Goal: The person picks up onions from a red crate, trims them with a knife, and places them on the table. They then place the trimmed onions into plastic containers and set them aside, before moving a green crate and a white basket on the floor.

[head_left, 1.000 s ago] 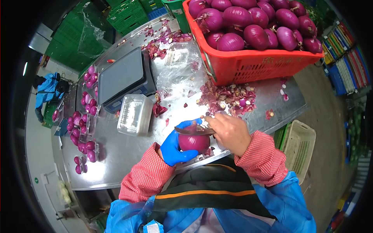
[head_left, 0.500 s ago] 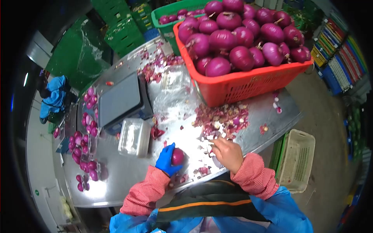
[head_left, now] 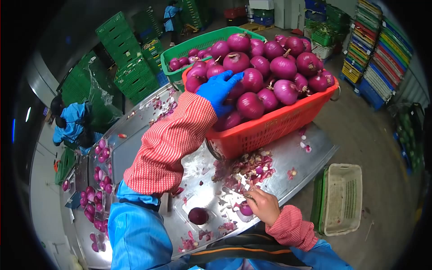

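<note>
**Purple onions (head_left: pixel 250 106) heaped in a red crate (head_left: pixel 270 138), with the left hand (head_left: pixel 219 91) among them**

Clock directions are read from the middle of the view unless another centre is named. The onions fill the crate between one and two o'clock and rise above its rim. The left hand, in a blue glove, reaches up to twelve o'clock and rests on the near left part of the heap, its fingers spread and set apart from the thumb. The right hand (head_left: pixel 264 207), bare, lies at five o'clock near the edge of the metal table (head_left: pixel 308 155); its thumb and fingers are pressed together, pinching a knife (head_left: pixel 248 196) whose blade is hard to make out. A heap of onion skins (head_left: pixel 252 167) lies at eleven o'clock from this hand. A dark, rounded onion (head_left: pixel 198 216) sits on the table at six o'clock, apart from both hands. Packed onions (head_left: pixel 92 202) line the table's far left at eight o'clock. A green crate (head_left: pixel 173 77), also holding onions, adjoins the red one at ten o'clock from it. A pale crate (head_left: pixel 342 221) stands on the floor at four o'clock. A co-worker in blue (head_left: pixel 73 120) bends at nine o'clock.
</note>
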`<act>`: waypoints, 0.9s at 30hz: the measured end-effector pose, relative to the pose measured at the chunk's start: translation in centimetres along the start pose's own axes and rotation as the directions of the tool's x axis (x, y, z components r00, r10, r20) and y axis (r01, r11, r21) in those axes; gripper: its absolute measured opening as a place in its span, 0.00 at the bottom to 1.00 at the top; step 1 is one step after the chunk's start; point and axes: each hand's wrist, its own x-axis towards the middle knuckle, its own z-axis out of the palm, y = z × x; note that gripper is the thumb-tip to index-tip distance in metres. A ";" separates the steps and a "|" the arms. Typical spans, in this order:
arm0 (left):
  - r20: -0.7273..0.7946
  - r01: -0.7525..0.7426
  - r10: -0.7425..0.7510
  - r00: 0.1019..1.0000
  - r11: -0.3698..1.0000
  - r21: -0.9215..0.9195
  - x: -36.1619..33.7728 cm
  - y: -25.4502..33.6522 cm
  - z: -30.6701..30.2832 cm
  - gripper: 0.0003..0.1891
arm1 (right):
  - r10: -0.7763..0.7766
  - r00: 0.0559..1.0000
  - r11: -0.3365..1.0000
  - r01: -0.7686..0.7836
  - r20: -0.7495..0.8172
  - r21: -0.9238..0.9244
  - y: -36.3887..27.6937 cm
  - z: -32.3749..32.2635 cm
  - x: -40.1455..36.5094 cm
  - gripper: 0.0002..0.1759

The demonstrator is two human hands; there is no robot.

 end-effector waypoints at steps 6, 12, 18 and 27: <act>-0.139 -0.053 0.023 0.990 0.975 -0.214 0.9 -1.8 0.1 0.36 | 0.061 0.996 0.998 -0.061 -0.059 0.017 1.2 -1.6 -0.7 0.09; 0.361 0.218 -0.267 0.894 -0.444 -0.869 -9.0 3.8 -0.8 0.34 | 0.190 0.971 0.940 -0.137 -0.144 0.312 1.3 -2.4 1.4 0.11; 0.505 0.200 -0.244 0.828 -0.712 -0.673 -21.1 9.9 1.4 0.47 | 0.046 0.996 0.973 -0.027 -0.078 0.228 -2.2 -2.7 3.5 0.11; 0.225 0.248 -0.695 0.683 -0.069 -0.966 -27.8 13.8 3.8 0.47 | -0.355 0.926 0.892 0.377 0.127 -0.252 -7.9 -1.3 3.0 0.16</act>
